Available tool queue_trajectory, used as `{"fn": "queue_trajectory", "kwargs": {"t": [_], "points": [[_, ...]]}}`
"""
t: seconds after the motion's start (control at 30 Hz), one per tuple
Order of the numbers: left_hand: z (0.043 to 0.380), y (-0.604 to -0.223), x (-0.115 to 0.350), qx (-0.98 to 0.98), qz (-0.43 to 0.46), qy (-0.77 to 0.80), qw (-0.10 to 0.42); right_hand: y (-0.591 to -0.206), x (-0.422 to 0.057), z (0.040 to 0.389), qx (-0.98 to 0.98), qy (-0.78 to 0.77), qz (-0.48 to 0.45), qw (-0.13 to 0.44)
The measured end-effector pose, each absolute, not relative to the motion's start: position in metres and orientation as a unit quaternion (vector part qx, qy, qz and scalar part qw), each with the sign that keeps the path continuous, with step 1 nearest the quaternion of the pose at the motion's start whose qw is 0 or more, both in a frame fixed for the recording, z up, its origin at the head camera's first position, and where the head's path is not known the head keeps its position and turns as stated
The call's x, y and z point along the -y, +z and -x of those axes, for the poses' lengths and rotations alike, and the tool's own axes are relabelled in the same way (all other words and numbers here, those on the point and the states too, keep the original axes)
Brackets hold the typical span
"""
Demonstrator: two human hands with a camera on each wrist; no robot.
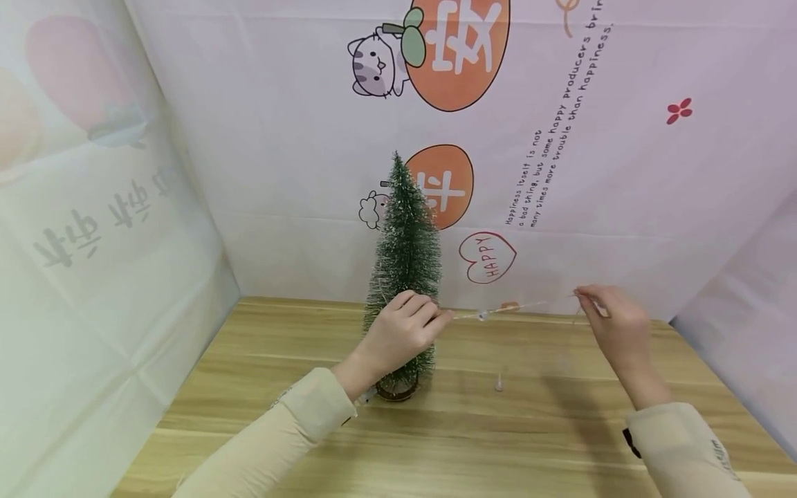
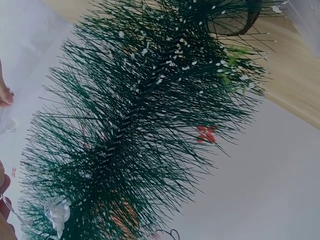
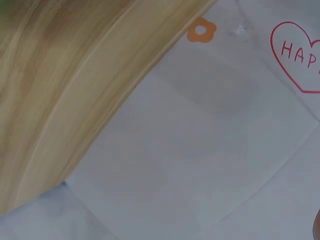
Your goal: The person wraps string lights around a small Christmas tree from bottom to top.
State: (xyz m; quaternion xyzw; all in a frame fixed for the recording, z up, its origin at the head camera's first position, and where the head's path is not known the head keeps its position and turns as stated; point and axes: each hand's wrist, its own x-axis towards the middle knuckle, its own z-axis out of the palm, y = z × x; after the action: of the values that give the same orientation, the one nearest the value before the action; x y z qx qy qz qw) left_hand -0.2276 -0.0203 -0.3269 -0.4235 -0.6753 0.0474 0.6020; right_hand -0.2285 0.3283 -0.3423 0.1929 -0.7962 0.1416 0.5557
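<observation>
Left hand (image 1: 405,330) and right hand (image 1: 616,325) pinch a wire (image 1: 463,317) (clear bulbs (image 1: 482,315)).

On the white printed backdrop (image 1: 299,138), three slanted lines of dark English lettering (image 1: 563,124) read "Happiness itself is not", "a bad thing, but some happy producers brin", cut off at the picture's top edge, and "many times more trouble than happiness." Beneath them, a red heart outline (image 1: 488,258) encloses "HAPPY", of which the right wrist view shows "HAP" clearly. White Chinese characters turned sideways fill two orange fruits: 安 on the upper fruit (image 1: 457,90), and on the lower fruit (image 1: 457,159), partly behind the artificial Christmas tree (image 1: 407,249), probably 平. Lettering on the right sleeve (image 1: 691,443) is too small to read.
</observation>
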Motion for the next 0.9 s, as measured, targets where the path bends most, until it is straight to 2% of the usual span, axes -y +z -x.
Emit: {"fn": "queue_trajectory", "kwargs": {"t": [0.2, 0.53, 0.9], "points": [[0.227, -0.328, 0.027, 0.680, 0.422, 0.055, 0.597, -0.342, -0.346, 0.225, 0.796, 0.209, -0.171, 0.542], [0.230, -0.334, 0.033, 0.676, 0.430, 0.067, 0.595, -0.331, -0.372, 0.221, 0.815, 0.166, -0.174, 0.527], [0.227, -0.332, 0.034, 0.663, 0.438, 0.065, 0.603, -0.311, -0.411, 0.207, 0.845, 0.112, -0.120, 0.509]]}}
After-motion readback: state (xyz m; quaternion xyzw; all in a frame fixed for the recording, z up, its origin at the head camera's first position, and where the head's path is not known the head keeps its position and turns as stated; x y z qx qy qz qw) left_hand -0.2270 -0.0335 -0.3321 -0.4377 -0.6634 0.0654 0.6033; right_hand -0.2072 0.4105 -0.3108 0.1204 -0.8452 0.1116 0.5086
